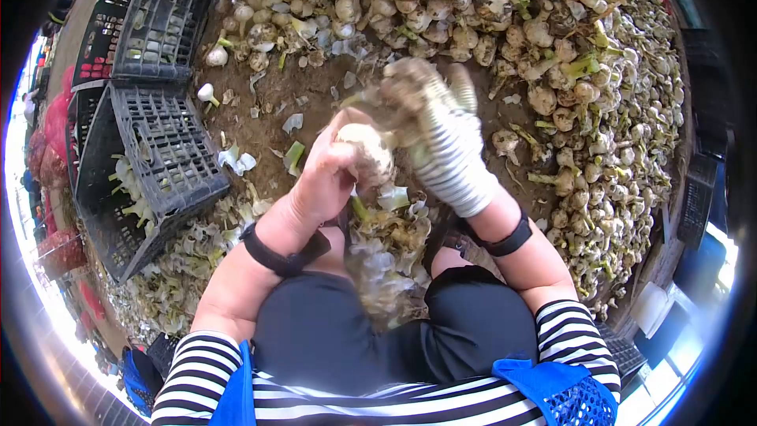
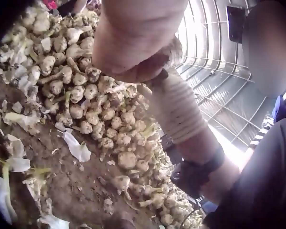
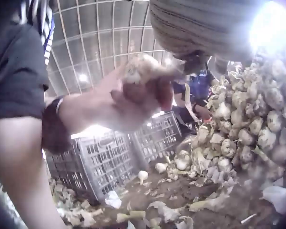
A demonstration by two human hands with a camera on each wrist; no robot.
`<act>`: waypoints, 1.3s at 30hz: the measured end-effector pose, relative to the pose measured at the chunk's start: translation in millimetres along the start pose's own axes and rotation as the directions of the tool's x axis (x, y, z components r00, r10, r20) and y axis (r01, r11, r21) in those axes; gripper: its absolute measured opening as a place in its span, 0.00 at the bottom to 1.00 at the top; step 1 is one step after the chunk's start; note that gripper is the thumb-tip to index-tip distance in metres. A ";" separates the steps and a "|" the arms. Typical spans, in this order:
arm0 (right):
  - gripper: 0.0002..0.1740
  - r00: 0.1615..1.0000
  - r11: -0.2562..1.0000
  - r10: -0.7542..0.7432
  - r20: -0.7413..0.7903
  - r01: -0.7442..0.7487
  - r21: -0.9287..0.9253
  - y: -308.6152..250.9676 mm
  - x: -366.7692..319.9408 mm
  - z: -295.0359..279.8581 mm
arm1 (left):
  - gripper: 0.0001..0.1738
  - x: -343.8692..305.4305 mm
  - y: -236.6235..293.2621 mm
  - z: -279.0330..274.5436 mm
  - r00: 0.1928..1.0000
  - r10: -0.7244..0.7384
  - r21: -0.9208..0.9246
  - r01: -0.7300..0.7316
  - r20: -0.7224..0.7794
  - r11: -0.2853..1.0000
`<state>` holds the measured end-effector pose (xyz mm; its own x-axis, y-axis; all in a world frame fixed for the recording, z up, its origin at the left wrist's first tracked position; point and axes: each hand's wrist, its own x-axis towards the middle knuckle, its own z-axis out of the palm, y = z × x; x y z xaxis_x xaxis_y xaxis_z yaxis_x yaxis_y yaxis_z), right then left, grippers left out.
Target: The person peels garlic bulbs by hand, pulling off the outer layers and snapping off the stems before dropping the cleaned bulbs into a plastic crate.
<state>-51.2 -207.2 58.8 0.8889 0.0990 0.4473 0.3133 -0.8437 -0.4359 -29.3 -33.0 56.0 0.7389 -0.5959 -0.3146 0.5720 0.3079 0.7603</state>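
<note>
My bare left hand (image 1: 322, 170) holds a garlic bulb (image 1: 367, 151), its pale side up and some soil on its outer layers. Close above it is my right hand (image 1: 445, 130) in a striped, soil-stained glove, its fingers blurred and bent toward the bulb's top. The right wrist view shows the bulb (image 3: 136, 71) in the left fingers, and a strip of dry garlic skin (image 3: 188, 100) hanging by the gloved fingertips, which pinch it. In the left wrist view the left hand (image 2: 138, 33) hides the bulb, with the glove (image 2: 176, 107) behind.
A large heap of unpeeled garlic (image 1: 544, 55) spreads ahead and to the right. Black plastic crates (image 1: 169, 146) lie tipped at the left, one with white bulbs inside. Between my legs is a pile of peeled skins (image 1: 386, 260). Bare soil (image 1: 268, 106) with scraps lies ahead.
</note>
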 end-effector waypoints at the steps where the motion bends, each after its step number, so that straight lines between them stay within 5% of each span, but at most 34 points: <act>1: 0.31 0.992 0.998 -0.040 -0.117 0.045 0.037 10.6 -0.1 -2.0 | 0.26 -1.4 2.2 0.6 1.000 0.000 -0.003 0.000 -0.006 1.000; 3: 0.32 0.968 0.866 0.174 -0.179 -0.064 0.495 -0.9 3.9 -14.6 | 0.22 -0.4 7.5 -0.4 0.999 -0.044 -0.155 0.042 -0.011 0.987; 4: 0.34 0.995 0.925 -0.035 -0.098 0.070 0.373 4.0 9.3 -26.4 | 0.22 -0.6 8.9 -0.3 0.999 -0.035 -0.159 0.032 -0.012 0.987; 5: 0.32 1.000 0.939 0.015 -0.009 -0.011 0.344 -10.9 11.7 -34.4 | 0.22 0.3 8.6 0.3 0.999 -0.038 -0.158 0.036 -0.009 0.987; 7: 0.31 0.991 0.982 -0.134 -0.027 0.137 0.133 -6.3 -0.8 -16.0 | 0.22 1.6 5.1 2.6 0.998 -0.037 -0.044 0.034 -0.051 0.998; 14: 0.34 0.964 0.989 -0.140 0.226 0.123 0.088 -4.5 -5.3 -14.6 | 0.25 2.7 -9.2 -5.2 0.999 -0.042 0.096 0.044 -0.025 0.994; 21: 0.35 0.952 0.994 -0.100 0.289 0.084 0.068 -2.7 -11.3 -9.1 | 0.27 1.7 -6.4 -1.9 0.994 -0.091 0.122 0.098 -0.059 0.988; 23: 0.34 0.962 0.994 -0.102 0.255 0.111 -0.022 1.0 -10.0 -9.7 | 0.31 0.8 4.3 11.7 0.989 0.120 0.632 -0.036 -0.091 0.774; 24: 0.34 0.973 0.992 -0.107 0.206 0.119 -0.046 2.5 -7.9 -11.3 | 0.36 1.2 10.1 11.1 0.875 0.442 0.907 -0.333 0.196 0.257; 25: 0.34 0.981 0.989 -0.116 0.156 0.128 -0.070 4.2 -5.2 -12.9 | 0.39 3.6 10.4 10.7 0.796 0.520 0.919 -0.392 0.312 0.050; 27: 0.35 0.967 0.964 -0.196 0.162 0.220 -0.146 9.5 -5.9 -10.3 | 0.39 2.9 17.2 12.5 0.862 0.435 0.923 -0.354 0.260 0.151; 29: 0.34 0.962 0.970 -0.195 0.190 0.218 -0.105 7.1 -6.5 -10.4 | 0.34 6.5 24.5 14.5 0.984 0.144 0.755 -0.015 -0.106 0.655; 30: 0.33 0.968 0.961 -0.216 0.126 0.234 -0.148 8.7 -9.1 -6.0 | 0.27 10.2 20.9 6.4 0.981 -0.042 0.379 0.113 -0.190 0.918; 31: 0.33 0.965 0.958 -0.230 0.127 0.247 -0.144 7.7 -8.9 -4.0 | 0.23 13.8 22.7 2.9 0.938 -0.279 0.046 0.294 -0.205 0.955; 33: 0.32 0.979 0.962 -0.205 0.011 0.204 -0.180 5.8 -6.0 -0.5 | 0.23 14.7 13.4 -11.2 0.906 -0.422 -0.437 0.389 0.025 0.811; 35: 0.33 0.974 0.960 -0.226 -0.017 0.220 -0.176 6.4 -1.5 1.3 | 0.24 11.8 11.5 -9.0 0.931 -0.364 -0.450 0.323 -0.004 0.832; 36: 0.33 0.998 0.993 -0.007 -0.070 0.016 0.119 5.7 2.5 0.9 | 0.25 11.0 12.4 -4.3 0.948 -0.316 -0.459 0.268 -0.028 0.847; 37: 0.33 0.975 0.896 0.217 -0.053 -0.177 0.407 5.3 6.2 -0.6 | 0.25 11.0 12.6 -0.4 0.951 -0.308 -0.456 0.263 -0.025 0.850; 38: 0.32 0.883 0.500 0.443 0.159 -0.390 0.774 3.1 7.1 -5.1 | 0.26 11.1 11.9 3.8 0.983 -0.147 -0.289 0.111 -0.106 0.951; 39: 0.32 0.740 -0.066 0.502 0.447 -0.482 0.874 1.0 6.5 -9.3 | 0.28 11.0 10.7 7.3 0.988 0.027 -0.103 -0.043 -0.155 0.994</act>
<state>-48.3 -212.3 68.5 0.9648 -0.1147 -0.2366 -0.1574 0.4687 -0.8692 -17.6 -41.6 64.8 0.8004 -0.4651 -0.3782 0.5730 0.4082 0.7107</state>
